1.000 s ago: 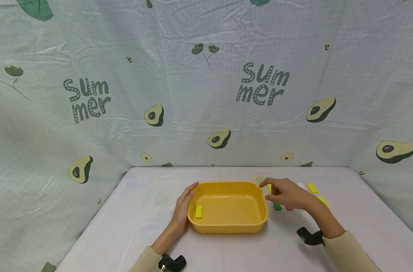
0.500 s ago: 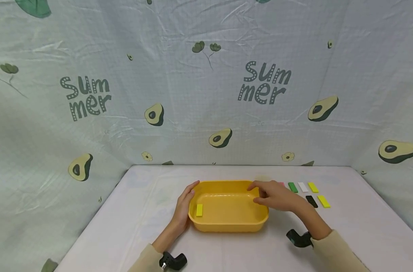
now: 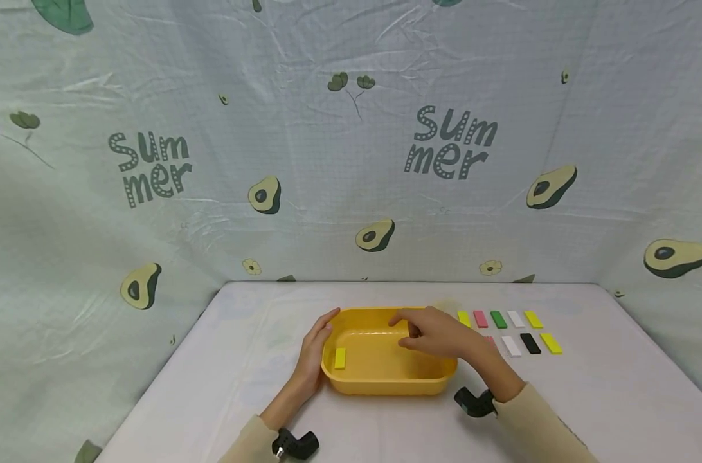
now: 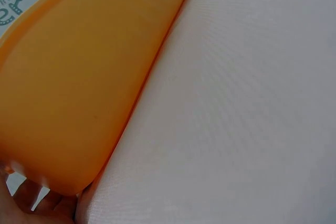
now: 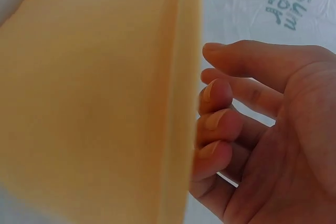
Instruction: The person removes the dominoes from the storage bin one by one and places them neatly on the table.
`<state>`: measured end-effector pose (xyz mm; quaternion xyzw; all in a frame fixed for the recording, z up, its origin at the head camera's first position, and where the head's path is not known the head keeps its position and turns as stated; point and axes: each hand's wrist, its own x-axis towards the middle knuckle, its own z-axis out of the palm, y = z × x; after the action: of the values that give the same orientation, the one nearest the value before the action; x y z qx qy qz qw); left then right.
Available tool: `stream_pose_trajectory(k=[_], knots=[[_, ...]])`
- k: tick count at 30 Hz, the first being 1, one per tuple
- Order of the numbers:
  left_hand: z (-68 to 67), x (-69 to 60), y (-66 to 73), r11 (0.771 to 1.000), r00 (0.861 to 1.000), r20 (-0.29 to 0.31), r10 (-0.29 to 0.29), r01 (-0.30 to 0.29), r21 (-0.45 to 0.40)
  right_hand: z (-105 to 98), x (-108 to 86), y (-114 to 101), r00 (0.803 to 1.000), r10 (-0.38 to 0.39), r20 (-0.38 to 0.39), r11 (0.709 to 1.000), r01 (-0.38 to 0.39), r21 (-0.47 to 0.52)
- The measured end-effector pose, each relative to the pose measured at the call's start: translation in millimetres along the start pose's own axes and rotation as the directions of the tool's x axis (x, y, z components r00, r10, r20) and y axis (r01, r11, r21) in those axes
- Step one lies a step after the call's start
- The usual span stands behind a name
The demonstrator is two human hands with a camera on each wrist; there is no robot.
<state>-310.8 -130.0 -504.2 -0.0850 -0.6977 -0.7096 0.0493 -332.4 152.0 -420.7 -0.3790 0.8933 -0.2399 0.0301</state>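
A yellow-orange plastic tray (image 3: 386,388) stands on the table, with one small flat yellow block (image 3: 340,358) inside near its left end. My left hand (image 3: 309,357) holds the tray's left side, its fingertips reaching the rim; in the left wrist view several of its fingers (image 4: 50,203) curl against the tray's corner. Over the tray's right half hovers my right hand (image 3: 438,334), index finger and thumb spread apart, some distance right of the yellow block. In the right wrist view, its other fingers (image 5: 220,124) are loosely curled and nothing shows between them.
Right of the tray, small flat blocks lie in two rows, among them a green one (image 3: 498,319), a black one (image 3: 530,343), a white one (image 3: 511,346) and a yellow one (image 3: 551,343). A printed sheet (image 3: 316,148) hangs behind the table (image 3: 258,321).
My right hand has moved left from beside the tray's right rim to above its inside, uncovering the blocks at the right. My left hand and the tray have stayed put.
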Motion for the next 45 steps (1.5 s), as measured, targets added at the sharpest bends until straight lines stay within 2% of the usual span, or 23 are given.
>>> stream_pose_trajectory(k=[15, 23, 33, 42, 45], knots=[[1.0, -4.1, -2.1, 1.0, 1.0, 0.007, 0.005, -0.005, 0.01, 31.0, 35.9, -36.3, 0.998, -0.012, 0.066, 1.0, 0.011, 0.026], [-1.4, -3.3, -2.6, 1.0, 1.0, 0.006, 0.001, -0.002, 0.025, 48.9, 52.1, -42.1, 0.999, -0.009, 0.041, 0.998, 0.006, 0.066], [-4.0, -1.6, -5.0, 1.0, 0.999, 0.032, 0.005, -0.006, 0.007, 64.0, 56.5, -48.3, 0.996, 0.042, 0.072, 0.989, -0.052, 0.139], [-2.7, -1.9, -4.6, 1.0, 1.0, 0.016, 0.023, -0.023, 0.008, 71.8, 57.3, -51.8, 0.995, 0.059, 0.077, 0.989, -0.068, 0.13], [-2.3, -1.5, -4.0, 1.0, 1.0, 0.015, 0.026, -0.026, 0.003, 74.6, 57.7, -54.1, 0.994, 0.08, 0.078, 0.993, -0.087, 0.084]])
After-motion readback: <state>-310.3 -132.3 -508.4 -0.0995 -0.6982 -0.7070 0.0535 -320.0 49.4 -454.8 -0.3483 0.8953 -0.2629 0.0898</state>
